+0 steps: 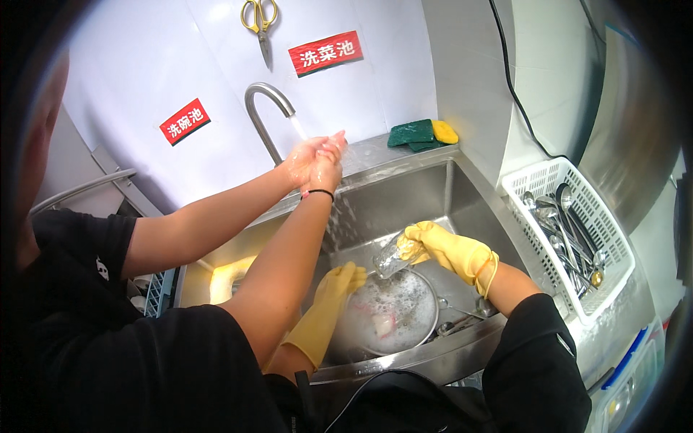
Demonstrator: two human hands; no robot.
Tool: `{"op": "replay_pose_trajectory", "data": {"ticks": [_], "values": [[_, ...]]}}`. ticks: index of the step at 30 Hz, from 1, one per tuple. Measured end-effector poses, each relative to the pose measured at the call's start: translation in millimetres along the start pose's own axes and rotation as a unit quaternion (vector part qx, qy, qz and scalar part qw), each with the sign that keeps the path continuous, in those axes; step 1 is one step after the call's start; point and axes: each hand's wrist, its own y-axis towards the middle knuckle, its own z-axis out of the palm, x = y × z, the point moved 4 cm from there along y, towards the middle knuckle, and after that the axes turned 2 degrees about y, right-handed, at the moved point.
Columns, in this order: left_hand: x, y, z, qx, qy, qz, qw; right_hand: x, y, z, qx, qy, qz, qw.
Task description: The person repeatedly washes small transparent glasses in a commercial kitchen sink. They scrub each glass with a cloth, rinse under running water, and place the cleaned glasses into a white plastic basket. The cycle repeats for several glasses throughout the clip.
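My right hand (438, 246), in a yellow rubber glove, holds a clear drinking glass (391, 256) tilted above a round metal basin (437, 303) in the stainless steel sink. Sudsy water (398, 308) fills the basin, with a pale and reddish item in it. My left hand (340, 287), also gloved in yellow, is at the basin's left rim, fingers extended, with nothing visible in it. Metal spoons (460, 311) lie on the sink floor beside the basin. A co-worker's bare hands (319, 161) are under running water from the curved faucet (269, 97).
The co-worker's arms (270, 243) cross close on my left. Green scouring pads and a yellow sponge (445, 132) sit on the sink's back ledge. A white plastic basket (606, 254) of spoons and other utensils stands right. Scissors (262, 27) hang on the wall.
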Motion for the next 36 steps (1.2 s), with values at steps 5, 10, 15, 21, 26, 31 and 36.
{"op": "replay_pose_trajectory", "data": {"ticks": [5,10,15,21,26,31,36], "values": [[-6,-9,-2,-0.012,-0.019,0.019,1.0,3,9,3,0.003,0.029,-0.012,1.0],[-7,-13,-9,-0.034,0.003,0.025,0.999,4,20,3,0.011,0.033,-0.002,0.999],[11,1,-15,-0.039,-0.03,0.03,0.998,2,35,1,0.014,0.051,-0.024,0.998],[12,11,-15,-0.027,-0.015,0.042,0.999,-1,47,6,-0.006,0.017,0.003,1.0],[10,4,-14,-0.026,-0.04,0.031,0.998,-3,59,8,0.011,0.032,-0.004,0.999],[0,3,-17,-0.017,-0.066,0.059,0.996,-5,65,8,0.022,0.013,0.0,1.0],[0,3,-16,-0.042,-0.077,0.008,0.996,-4,64,13,0.006,0.083,0.01,0.997]]}}
